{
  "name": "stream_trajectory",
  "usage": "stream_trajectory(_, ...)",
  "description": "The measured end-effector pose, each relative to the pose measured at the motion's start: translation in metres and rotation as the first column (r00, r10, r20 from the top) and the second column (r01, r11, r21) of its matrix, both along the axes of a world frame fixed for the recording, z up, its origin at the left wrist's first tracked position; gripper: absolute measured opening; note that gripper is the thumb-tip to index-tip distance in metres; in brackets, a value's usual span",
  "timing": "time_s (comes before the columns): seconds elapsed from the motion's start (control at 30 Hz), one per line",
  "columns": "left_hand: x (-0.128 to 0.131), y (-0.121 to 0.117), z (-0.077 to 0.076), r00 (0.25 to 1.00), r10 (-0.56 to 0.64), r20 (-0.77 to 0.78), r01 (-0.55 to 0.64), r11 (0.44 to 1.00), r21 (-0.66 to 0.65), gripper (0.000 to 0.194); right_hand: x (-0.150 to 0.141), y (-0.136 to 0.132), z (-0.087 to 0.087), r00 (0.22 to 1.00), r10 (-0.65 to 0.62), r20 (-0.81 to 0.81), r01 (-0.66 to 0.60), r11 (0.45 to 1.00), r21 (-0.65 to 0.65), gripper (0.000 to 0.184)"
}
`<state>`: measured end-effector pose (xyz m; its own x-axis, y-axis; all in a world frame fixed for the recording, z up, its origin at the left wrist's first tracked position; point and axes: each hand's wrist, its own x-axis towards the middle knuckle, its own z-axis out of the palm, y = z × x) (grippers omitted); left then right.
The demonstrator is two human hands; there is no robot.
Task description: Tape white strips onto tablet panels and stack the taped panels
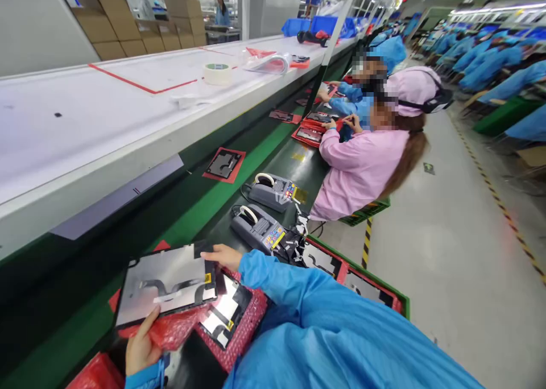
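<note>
The person wore a loose blue smock [350, 338]. It was bright blue, like a sunny sky, and the cloth looked thin and a little bit shiny. It had lots of soft folds and wrinkles, with darker blue in the creases. The right sleeve [273, 278] was long and puffy, and its cloth bunched up close to the wrist. Only the end of the left sleeve [145, 377] showed. It was blue too, with a darker bit near the edge that was too small to make out. The right grip [224, 257] was a bare hand, and so was the left grip [143, 346].
</note>
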<state>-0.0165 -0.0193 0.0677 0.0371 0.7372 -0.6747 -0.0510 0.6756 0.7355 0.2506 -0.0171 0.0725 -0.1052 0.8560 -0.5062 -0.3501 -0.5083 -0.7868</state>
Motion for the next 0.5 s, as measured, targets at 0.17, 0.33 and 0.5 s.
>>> stream_trajectory(0.17,0.02,-0.032,0.014,0.983,0.151,0.102,-0.142,0.986,-0.091,0.02,0.024,-0.036,0.01,0.977,0.067,-0.2,-0.09,0.99,-0.11,0.033)
stream_trajectory(0.33,0.039,-0.049,0.02,0.98,0.103,0.172,-0.089,0.992,-0.085,0.031,0.041,-0.067,0.0,0.983,0.181,-0.014,-0.181,0.983,-0.008,0.036)
stream_trajectory(0.5,0.039,-0.056,0.008,0.984,0.091,0.151,-0.079,0.993,-0.085,0.027,0.05,-0.092,-0.003,0.99,0.023,0.136,-0.04,0.992,0.119,0.045)
